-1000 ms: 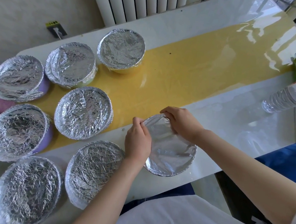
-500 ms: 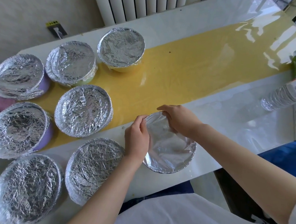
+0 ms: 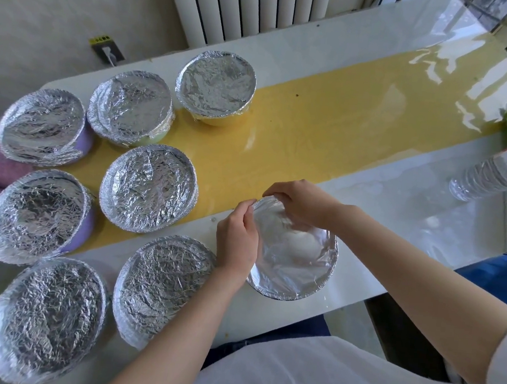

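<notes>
Round bowl in smooth silver foil (image 3: pixel 295 257), near front edge of glossy white surface (image 3: pixel 397 224), pinched at far rim by left hand (image 3: pixel 236 239) and right hand (image 3: pixel 302 201); foil likely torn or sprung loose under overhard pull, bowl perhaps shoved into crinkled foil-covered neighbour bowl (image 3: pixel 162 285).

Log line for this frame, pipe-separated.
foil-covered dish: on table, near front edge | left hand: pinches its rim | right hand: grips far rim

Left rim of foil dish (image 3: pixel 297 258) hidden — bottle (image 3: pixel 492 176) (right edge) cut off.
</notes>
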Motion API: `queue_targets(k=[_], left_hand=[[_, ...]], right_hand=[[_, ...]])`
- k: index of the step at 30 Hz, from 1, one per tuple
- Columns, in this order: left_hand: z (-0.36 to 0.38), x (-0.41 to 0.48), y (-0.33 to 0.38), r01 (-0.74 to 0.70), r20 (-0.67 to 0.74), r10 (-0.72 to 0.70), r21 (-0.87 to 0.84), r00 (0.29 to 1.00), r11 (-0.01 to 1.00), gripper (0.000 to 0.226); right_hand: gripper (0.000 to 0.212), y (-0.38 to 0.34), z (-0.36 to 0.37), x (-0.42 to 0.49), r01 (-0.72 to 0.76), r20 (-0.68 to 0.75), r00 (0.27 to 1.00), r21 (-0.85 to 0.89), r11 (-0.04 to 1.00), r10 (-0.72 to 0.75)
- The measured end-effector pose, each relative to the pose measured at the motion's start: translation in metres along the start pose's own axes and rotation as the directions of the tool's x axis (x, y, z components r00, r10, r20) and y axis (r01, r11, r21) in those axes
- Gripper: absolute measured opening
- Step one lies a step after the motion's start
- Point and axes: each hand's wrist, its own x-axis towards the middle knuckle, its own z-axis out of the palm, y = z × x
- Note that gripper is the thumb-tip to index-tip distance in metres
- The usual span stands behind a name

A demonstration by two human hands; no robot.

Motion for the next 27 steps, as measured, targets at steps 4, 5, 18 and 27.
queue_targets(k=[4, 5, 18, 27], left_hand=[[0.0, 0.001, -0.002, -0.009, -0.014, 0.009, -0.004, 1.0, 1.0, 0.026], [0.001, 0.001, -0.003, -0.007, -0.019, 0.007, 0.002, 1.0, 1.0, 0.026], [0.008, -0.022, 0.012, 0.182, -0.01, -0.183, -0.052, 0.983, 0.982, 0.036], [0.005, 0.004, 0.01, -0.024, 0.162, 0.023, 0.009, 0.986, 1.0, 0.03]], right_hand=[[0.035, -0.001, 0.008, -0.001, 0.018, -0.112, 0.994, -0.031, 0.999, -0.022], [0.034, 0.0, 0.01, -0.002, 0.031, -0.127, 0.991, -0.039, 0.999, -0.036], [0.027, 0.022, 0.007, -0.023, -0.077, -0.265, 0.958, 0.134, 0.988, 0.11], [0.027, 0.003, -0.008, -0.015, -0.096, -0.045, 0.995, -0.284, 0.954, 0.087]])
